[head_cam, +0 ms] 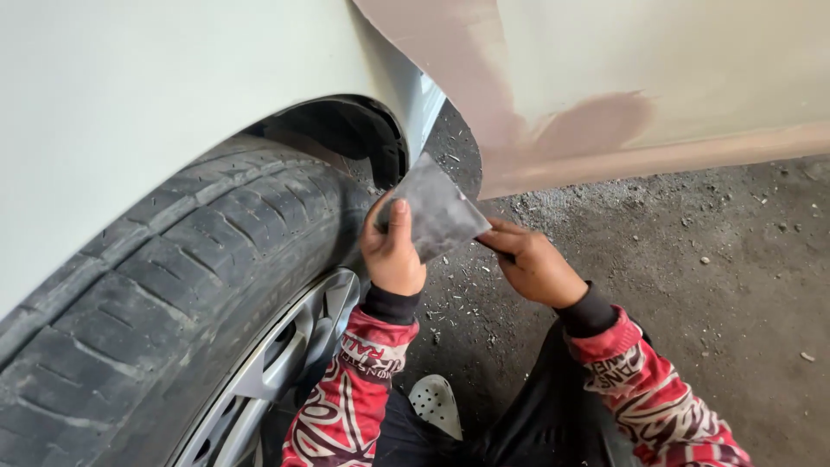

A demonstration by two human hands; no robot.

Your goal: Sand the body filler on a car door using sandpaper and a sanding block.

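A grey, worn sheet of sandpaper (435, 210) is held up between both hands in front of the wheel arch. My left hand (392, 252) grips its left edge with the thumb on the front face. My right hand (533, 266) pinches its lower right corner. Both arms wear red and white patterned sleeves with black cuffs. Just above the sheet is a car door panel (657, 78) with pinkish-brown sanded filler patches along its lower edge and front curve.
A black tyre (164, 294) with a silver alloy rim (285, 363) fills the lower left under a pale fender (130, 95). Gritty concrete floor (718, 277) spreads right. A white perforated clog (435, 402) shows between my knees.
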